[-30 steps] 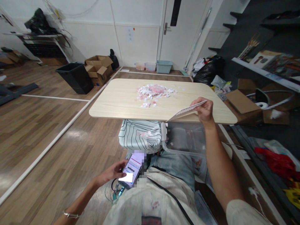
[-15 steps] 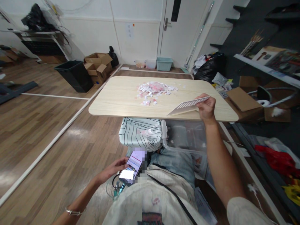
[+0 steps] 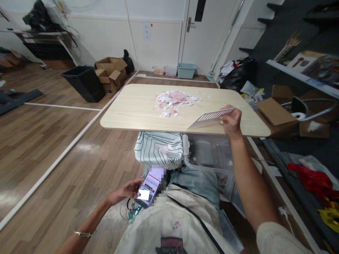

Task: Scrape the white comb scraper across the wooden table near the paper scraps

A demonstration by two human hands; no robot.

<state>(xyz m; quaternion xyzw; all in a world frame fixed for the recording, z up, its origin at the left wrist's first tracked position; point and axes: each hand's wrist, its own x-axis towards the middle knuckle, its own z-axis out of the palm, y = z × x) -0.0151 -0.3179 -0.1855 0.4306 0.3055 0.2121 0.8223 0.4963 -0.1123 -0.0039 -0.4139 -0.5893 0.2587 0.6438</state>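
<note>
My left hand (image 3: 127,190) is at the left edge of a lit smartphone (image 3: 151,183) over my lap, its thumb low on the screen and its other fingers along the side. Part of the phone is covered by a pixelated patch. Near the table's front right, my right hand (image 3: 231,120) pinches a thin, pale flat sheet (image 3: 208,119) with a row of white bars or slots. The sheet is tilted, its lower left corner close to the tabletop (image 3: 129,109). Beyond it lies a pile of small white and pink paper-like pieces (image 3: 177,98).
Below the table edge are a patterned cushioned seat (image 3: 156,150) with a few pink bits and a clear plastic bin (image 3: 209,151). A black waste bin (image 3: 83,84) and open cardboard boxes (image 3: 111,70) stand back left. Another open box (image 3: 278,106) sits at right.
My left thumb has moved down the phone, and the screen content has changed. My right hand and the sheet have shifted slightly left. The pile looks the same.
</note>
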